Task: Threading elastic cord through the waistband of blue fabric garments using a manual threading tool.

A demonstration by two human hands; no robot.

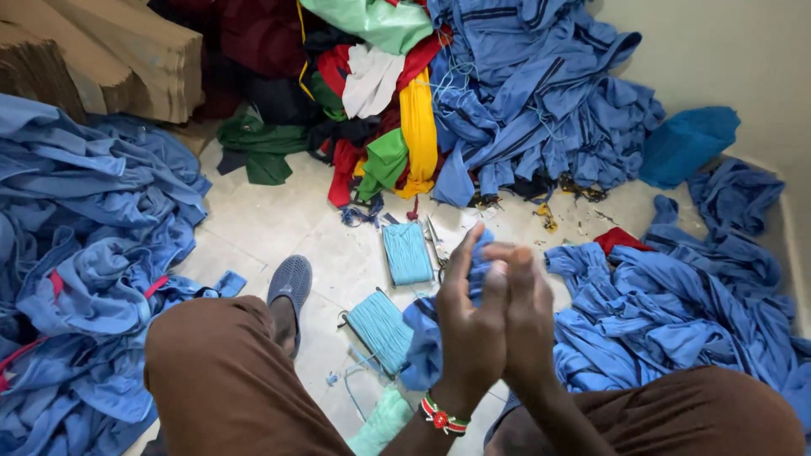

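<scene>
The fingers of the left hand are pressing against the fingers of the right hand, and both hands are standing upright, close together. Between them a piece of blue cloth is being pinched; it is showing above the left fingers and is hanging down on their left side. So both hands are closing on this cloth, but how the right fingers are gripping it is hidden behind the left hand. A red and green beaded wristband is sitting on the left wrist.

Just left of the hanging cloth, two flat bundles of light blue thread are lying on the floor: a nearer thread bundle and a farther thread bundle. Further left, a grey shoe is resting on the pale tiled floor.

Beyond the fingers, a heap of coloured garments is lying, with a large blue heap beside it. More blue clothing is piling up on the right and on the far left. Cardboard is standing in the far left corner, and a plain wall is closing the room on the right.

The person's brown-clothed knees are being cut off at the lower edge.
</scene>
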